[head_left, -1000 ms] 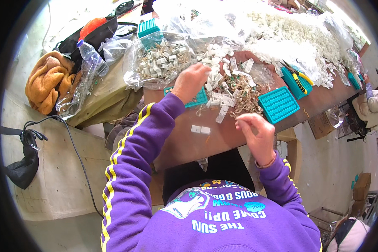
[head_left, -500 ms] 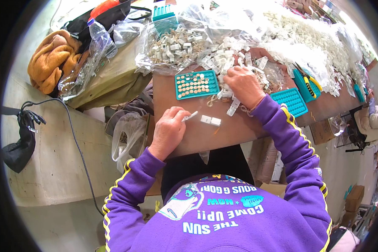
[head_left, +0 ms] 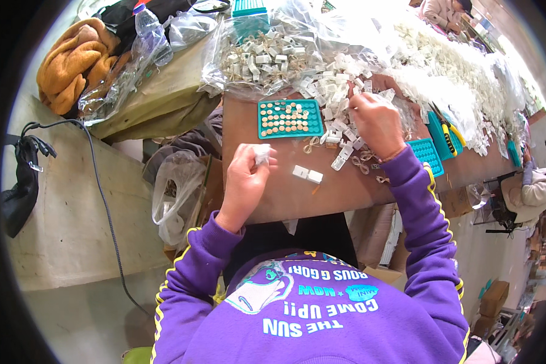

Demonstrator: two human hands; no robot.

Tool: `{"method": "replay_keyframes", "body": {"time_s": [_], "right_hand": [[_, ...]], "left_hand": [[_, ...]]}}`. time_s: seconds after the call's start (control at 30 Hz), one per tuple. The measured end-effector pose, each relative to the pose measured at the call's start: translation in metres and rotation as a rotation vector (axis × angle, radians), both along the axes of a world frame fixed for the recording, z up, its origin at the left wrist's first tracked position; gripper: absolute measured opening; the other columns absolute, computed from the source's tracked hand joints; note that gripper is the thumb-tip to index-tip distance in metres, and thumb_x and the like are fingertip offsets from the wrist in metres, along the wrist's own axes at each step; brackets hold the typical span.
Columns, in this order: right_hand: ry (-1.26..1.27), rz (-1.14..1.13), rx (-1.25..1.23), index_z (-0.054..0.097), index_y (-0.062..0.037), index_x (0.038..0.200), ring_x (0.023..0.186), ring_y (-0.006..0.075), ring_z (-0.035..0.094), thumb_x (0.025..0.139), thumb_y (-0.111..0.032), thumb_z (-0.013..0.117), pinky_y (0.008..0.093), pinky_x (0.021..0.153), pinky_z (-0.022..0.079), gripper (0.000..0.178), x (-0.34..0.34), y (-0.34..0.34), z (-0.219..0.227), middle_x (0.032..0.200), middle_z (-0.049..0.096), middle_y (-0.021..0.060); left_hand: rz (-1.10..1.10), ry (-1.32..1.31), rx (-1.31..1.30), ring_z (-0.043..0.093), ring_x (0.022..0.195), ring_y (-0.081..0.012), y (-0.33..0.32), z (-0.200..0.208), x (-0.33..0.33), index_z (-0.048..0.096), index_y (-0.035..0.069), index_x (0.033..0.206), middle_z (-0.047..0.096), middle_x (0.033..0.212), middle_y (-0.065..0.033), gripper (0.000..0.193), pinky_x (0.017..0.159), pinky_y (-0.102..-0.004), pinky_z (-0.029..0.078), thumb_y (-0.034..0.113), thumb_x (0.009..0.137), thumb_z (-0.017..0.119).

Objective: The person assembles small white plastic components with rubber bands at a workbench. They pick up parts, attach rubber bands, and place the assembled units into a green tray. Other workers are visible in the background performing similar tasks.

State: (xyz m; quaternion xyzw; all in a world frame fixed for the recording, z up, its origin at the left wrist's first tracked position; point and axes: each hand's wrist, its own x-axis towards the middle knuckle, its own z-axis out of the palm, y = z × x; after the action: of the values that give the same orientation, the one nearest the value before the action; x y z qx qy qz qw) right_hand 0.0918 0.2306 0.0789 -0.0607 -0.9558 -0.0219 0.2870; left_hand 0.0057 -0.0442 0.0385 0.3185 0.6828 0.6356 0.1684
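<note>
My left hand (head_left: 246,185) is closed, pinching a small white plastic piece (head_left: 261,154) above the table's front left part. My right hand (head_left: 377,124) reaches to the right side of a pile of small white plastic pieces (head_left: 340,76); its fingertips are pressed together, and what they hold, if anything, is too small to name. Between the hands lies a white two-part piece (head_left: 307,174). Behind my left hand sits a teal tray (head_left: 312,127) with rows of small round discs. Thin looped cords (head_left: 363,162) lie below my right hand.
Right of my right arm are a second teal tray (head_left: 426,154) and yellow-handled pliers (head_left: 446,132) on a teal box. A clear bag of white parts (head_left: 261,60) stands behind the first tray. A large white heap (head_left: 449,73) covers the far right. Another person (head_left: 535,182) is at the right.
My left hand has lifted and turned its white piece. My right hand has shifted right and a little farther along the pile. The whole view has tilted slightly.
</note>
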Motion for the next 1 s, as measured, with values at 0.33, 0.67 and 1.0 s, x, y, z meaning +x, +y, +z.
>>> {"method": "replay_keyframes", "body": {"time_s": [0.33,0.67,1.0], "right_hand": [[0.182,0.365,-1.884,0.063,-0.0015,0.094,0.062,0.0060,0.055,0.091,-0.008,0.063,0.0203,0.057,0.044,0.008,0.030,-0.080,-0.007,0.083,0.068,0.0052],[0.157,0.377,-1.066,0.067,-0.0034,0.089,0.073,0.0115,0.065,0.078,0.002,0.070,0.0262,0.062,0.050,0.012,0.038,-0.131,-0.023,0.078,0.067,0.0042],[0.028,0.449,-2.216,0.050,0.0009,0.124,0.096,0.0177,0.065,0.098,-0.016,0.055,0.0294,0.084,0.053,0.031,0.052,-0.125,-0.013,0.108,0.064,0.0114]], "left_hand": [[-0.182,-0.957,0.542,0.061,0.097,-0.0140,0.026,0.003,0.047,0.052,0.000,0.124,0.063,0.105,-0.0065,0.033,0.086,-0.0260,0.050,0.016,0.096,0.060],[0.021,-0.632,0.509,0.062,0.087,-0.0091,0.017,0.004,0.049,0.062,-0.001,0.111,0.067,0.096,-0.0039,0.022,0.079,-0.0233,0.049,0.010,0.092,0.065],[0.062,-0.372,0.494,0.061,0.086,-0.0089,0.006,-0.001,0.037,0.065,0.000,0.104,0.069,0.100,-0.0105,0.016,0.080,-0.0225,0.049,0.003,0.088,0.065]]}}
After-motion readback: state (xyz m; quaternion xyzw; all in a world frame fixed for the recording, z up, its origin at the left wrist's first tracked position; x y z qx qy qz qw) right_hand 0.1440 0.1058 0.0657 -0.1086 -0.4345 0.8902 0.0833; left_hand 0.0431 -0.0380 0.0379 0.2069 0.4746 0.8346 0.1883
